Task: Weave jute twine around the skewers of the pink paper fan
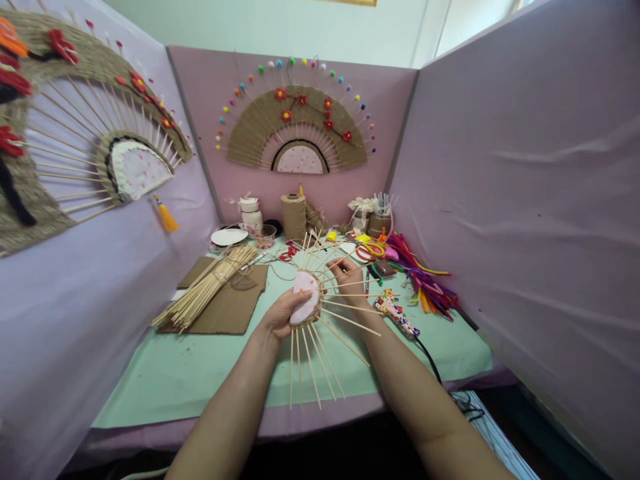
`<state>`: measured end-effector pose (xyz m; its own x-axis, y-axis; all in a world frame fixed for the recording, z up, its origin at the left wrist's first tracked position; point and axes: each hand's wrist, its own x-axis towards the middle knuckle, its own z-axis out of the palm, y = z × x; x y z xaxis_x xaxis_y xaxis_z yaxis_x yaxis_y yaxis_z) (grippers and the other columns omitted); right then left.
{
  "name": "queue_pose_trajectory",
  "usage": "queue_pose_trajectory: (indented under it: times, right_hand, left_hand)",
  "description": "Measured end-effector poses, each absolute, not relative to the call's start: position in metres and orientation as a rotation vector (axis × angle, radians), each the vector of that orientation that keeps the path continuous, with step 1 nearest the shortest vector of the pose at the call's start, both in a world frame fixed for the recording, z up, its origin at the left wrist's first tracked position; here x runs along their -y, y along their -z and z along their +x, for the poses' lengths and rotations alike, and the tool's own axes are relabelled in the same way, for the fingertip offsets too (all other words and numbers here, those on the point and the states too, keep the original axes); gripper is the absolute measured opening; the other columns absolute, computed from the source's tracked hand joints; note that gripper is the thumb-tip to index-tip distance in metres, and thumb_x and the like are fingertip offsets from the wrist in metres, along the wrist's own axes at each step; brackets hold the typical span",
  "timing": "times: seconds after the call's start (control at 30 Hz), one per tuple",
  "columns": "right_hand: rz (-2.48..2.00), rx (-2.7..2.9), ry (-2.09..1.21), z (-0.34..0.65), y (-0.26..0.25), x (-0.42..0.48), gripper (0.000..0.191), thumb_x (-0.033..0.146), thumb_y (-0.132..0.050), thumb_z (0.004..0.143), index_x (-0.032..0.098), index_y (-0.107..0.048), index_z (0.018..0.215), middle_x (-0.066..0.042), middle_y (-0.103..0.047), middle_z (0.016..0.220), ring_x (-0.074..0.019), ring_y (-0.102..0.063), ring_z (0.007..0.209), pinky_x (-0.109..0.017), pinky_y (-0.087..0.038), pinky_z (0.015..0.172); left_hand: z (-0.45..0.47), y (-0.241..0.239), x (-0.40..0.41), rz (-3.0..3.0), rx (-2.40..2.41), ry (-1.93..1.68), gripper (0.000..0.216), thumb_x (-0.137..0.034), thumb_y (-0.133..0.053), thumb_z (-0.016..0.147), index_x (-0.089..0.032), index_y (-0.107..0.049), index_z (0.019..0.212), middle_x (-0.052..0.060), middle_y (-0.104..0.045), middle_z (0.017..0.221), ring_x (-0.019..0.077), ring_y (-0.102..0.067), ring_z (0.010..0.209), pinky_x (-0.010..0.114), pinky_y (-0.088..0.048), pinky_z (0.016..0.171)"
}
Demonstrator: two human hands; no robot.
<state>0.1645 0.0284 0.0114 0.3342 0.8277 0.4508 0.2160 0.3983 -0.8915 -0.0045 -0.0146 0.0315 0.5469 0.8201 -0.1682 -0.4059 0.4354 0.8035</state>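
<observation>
We note the left hand (281, 313) clamped on the half-round panel (307, 308), sticks (350, 321) radiating outward. The right hand (350, 279) sits among them; its grip we cannot tell.

A pale, pink-spotted half-disc (307, 281) with a brown rim (319, 301) stands in the left hand (280, 313), its flat edge toward 9 o'clock, the thumb across its face. Thin straw-coloured sticks (351, 322) radiate from the curve, from 12 o'clock through 3 to 6. At 2 o'clock, the right hand's (346, 275) bent fingers are among them.
</observation>
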Motion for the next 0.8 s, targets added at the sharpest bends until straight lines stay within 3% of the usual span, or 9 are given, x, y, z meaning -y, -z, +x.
queue_pose_trajectory:
  times: [0.23,0.4,0.6,0.8]
  right_hand:
    - [-1.122,1.201,-0.594,0.173,-0.017,-0.03,0.027,0.044,-0.063,0.067,0.017,-0.061,0.065,0.001,-0.053,0.057,-0.0116,-0.043,0.054,-0.025,-0.034,0.053]
    - [-1.067,1.164,-0.83,0.2,-0.02,-0.031,0.032,0.046,-0.069,0.062,0.018,-0.056,0.062,0.005,-0.041,0.05,-0.0077,-0.032,0.047,-0.023,-0.026,0.045]
    - [-0.747,1.102,-1.18,0.217,-0.031,-0.019,0.026,0.042,-0.068,0.067,0.02,-0.055,0.07,0.005,-0.04,0.058,-0.0072,-0.033,0.05,-0.022,-0.03,0.047]
    - [-0.636,1.059,-1.056,0.214,-0.041,-0.012,0.021,0.033,-0.07,0.063,0.025,-0.056,0.078,0.001,-0.05,0.072,-0.0111,-0.044,0.062,-0.026,-0.039,0.056]
  left_hand:
    - [-0.007,-0.032,0.011,0.797,-0.614,-0.87,0.024,-0.015,-0.07,0.066,-0.007,-0.06,0.086,0.008,-0.068,0.072,0.0119,-0.061,0.054,0.022,-0.05,0.053]
    - [-0.017,-0.034,0.004,0.799,-0.645,-0.923,0.023,-0.013,-0.067,0.068,-0.007,-0.059,0.088,0.009,-0.068,0.071,0.0119,-0.061,0.054,0.021,-0.05,0.053]
    - [-0.026,-0.036,-0.002,0.758,-0.686,-0.986,0.016,-0.01,-0.062,0.071,-0.008,-0.057,0.087,0.007,-0.067,0.068,0.0117,-0.06,0.051,0.022,-0.051,0.05]
    - [-0.026,-0.035,-0.002,0.76,-0.742,-0.943,0.017,-0.01,-0.062,0.071,-0.008,-0.057,0.087,0.006,-0.066,0.064,0.0117,-0.059,0.048,0.022,-0.05,0.046]
